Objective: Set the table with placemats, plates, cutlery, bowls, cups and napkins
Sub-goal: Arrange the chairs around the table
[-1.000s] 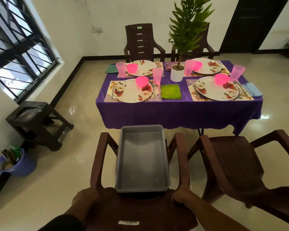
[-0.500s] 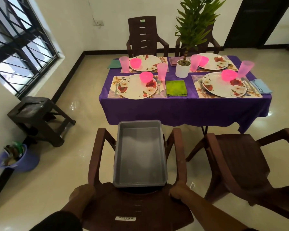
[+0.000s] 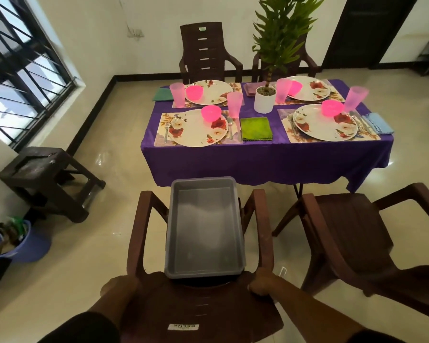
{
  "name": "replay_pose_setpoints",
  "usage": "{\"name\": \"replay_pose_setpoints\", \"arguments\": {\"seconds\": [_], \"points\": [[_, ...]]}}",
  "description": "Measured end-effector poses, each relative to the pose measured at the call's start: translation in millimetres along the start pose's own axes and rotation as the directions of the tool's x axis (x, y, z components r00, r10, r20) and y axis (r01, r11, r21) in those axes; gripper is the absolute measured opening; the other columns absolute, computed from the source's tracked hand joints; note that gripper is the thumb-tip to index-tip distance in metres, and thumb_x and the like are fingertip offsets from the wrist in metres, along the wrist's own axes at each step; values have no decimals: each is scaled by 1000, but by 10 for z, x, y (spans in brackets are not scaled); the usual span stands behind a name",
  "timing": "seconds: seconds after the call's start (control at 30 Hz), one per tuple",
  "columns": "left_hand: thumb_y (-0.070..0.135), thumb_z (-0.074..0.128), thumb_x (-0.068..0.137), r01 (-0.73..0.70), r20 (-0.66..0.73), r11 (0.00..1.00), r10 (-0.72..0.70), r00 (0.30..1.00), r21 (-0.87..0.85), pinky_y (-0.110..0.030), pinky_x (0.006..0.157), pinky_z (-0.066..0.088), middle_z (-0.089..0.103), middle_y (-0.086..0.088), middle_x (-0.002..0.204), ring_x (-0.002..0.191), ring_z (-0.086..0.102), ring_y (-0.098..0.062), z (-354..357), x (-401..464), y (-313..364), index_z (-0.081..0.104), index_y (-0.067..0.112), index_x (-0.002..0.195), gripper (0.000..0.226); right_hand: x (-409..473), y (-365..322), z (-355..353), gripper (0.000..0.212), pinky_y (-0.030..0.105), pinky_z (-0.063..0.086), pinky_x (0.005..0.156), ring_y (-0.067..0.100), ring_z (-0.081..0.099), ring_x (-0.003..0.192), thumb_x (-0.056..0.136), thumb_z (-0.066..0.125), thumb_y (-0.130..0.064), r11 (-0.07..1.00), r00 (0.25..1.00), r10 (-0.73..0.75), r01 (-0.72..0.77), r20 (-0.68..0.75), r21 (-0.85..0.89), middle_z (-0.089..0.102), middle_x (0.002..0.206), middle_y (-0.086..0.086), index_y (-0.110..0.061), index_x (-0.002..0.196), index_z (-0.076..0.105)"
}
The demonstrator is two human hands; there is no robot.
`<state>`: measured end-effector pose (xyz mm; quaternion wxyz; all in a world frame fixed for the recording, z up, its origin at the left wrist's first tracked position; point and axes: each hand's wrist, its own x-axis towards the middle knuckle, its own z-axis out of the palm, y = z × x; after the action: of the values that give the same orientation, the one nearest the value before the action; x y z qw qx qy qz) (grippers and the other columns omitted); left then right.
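A: Hands?
B: Left hand [image 3: 120, 289] and right hand [image 3: 261, 285] gripping chair [image 3: 198, 310] back, bottom centre.
A: Table setting?
B: Four plates [image 3: 198, 131], pink cups [image 3: 234, 105], upper centre; grey tray [image 3: 204, 229] on seat.

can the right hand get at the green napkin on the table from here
Probably not: the right hand grips the chair back, and the chair with the grey tub stands between the person and the green napkin.

A home dining room: set table [image 3: 265, 159], chairs [image 3: 208, 53]
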<state>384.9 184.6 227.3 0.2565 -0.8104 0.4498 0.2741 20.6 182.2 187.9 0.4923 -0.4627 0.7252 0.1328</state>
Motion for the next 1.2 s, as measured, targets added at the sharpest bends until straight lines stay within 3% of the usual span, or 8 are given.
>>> {"name": "replay_pose_setpoints", "arguments": {"seconds": [0.13, 0.23, 0.43, 0.6, 0.7, 0.87, 1.0, 1.2], "points": [[57, 45, 103, -10, -95, 1000, 9, 995, -10, -30, 95, 49, 65, -1, 129, 118, 64, -20, -45, -17, 96, 58, 21, 137, 51, -115, 56, -127, 19, 36, 59, 95, 26, 66, 100, 104, 54, -13, 999, 989, -30, 35, 142, -31, 63, 117, 15, -2, 120, 55], [38, 54, 100, -115, -180, 993, 118, 977, 26, -34, 86, 48, 64, -1, 127, 119, 63, -23, -231, -73, 427, 61, 22, 131, 35, -146, 97, -346, 14, 20, 54, 63, 22, 68, 84, 102, 56, -12, 989, 993, -84, 93, 82, -114, 63, 96, 11, -5, 115, 58], [36, 49, 100, -434, -363, 901, 406, 839, 4, -34, 83, 53, 66, -1, 107, 92, 61, -17, -595, -600, 1703, 63, 20, 111, 24, -338, 459, -1050, 32, 40, 50, 103, 29, 61, 121, 105, 44, -26, 937, 898, -284, 187, -335, -294, 63, 130, 9, -13, 131, 59], [30, 53, 100, -709, -466, 701, 603, 648, -79, -30, 61, 50, 61, 6, 70, 68, 61, -12, -497, -1305, 2843, 59, 26, 73, 27, -463, 1160, -1607, 13, 27, 52, 73, 8, 62, 79, 101, 51, -39, 961, 732, -272, 167, -625, -222, 61, 86, -9, -29, 101, 59], [31, 54, 99, -770, -436, 616, 655, 617, -166, -29, 60, 47, 64, 6, 72, 68, 62, -11, -305, -1634, 3441, 58, 26, 70, 29, -498, 1707, -1886, 12, 29, 51, 69, 10, 60, 78, 100, 46, -38, 965, 707, -246, 117, -663, -234, 58, 85, -9, -30, 96, 54], [23, 56, 96, -725, -279, 611, 671, 687, -318, -32, 66, 54, 63, 4, 70, 71, 65, -19, 178, -2015, 4269, 57, 24, 67, 29, -465, 2726, -2357, 33, 43, 53, 91, 27, 60, 109, 96, 49, -41, 965, 764, -140, -37, -630, -259, 62, 117, 6, -21, 123, 55], [23, 62, 98, -463, -5, 691, 554, 833, -554, -48, 82, 64, 71, -14, 104, 89, 70, -29, 685, -2241, 4777, 66, 14, 95, 11, -410, 3553, -2707, 44, 49, 44, 98, 33, 53, 122, 94, 53, -44, 932, 815, -47, -171, -577, -318, 56, 129, 10, -21, 131, 49], [30, 68, 96, -184, 322, 797, 427, 845, -575, -49, 92, 56, 64, -12, 120, 103, 62, -30, 1348, -2667, 5442, 55, 7, 122, 37, -519, 4820, -3220, 50, 51, 38, 106, 33, 48, 131, 89, 60, -46, 849, 848, 115, -354, -517, -392, 53, 137, 10, -23, 134, 54]]}}
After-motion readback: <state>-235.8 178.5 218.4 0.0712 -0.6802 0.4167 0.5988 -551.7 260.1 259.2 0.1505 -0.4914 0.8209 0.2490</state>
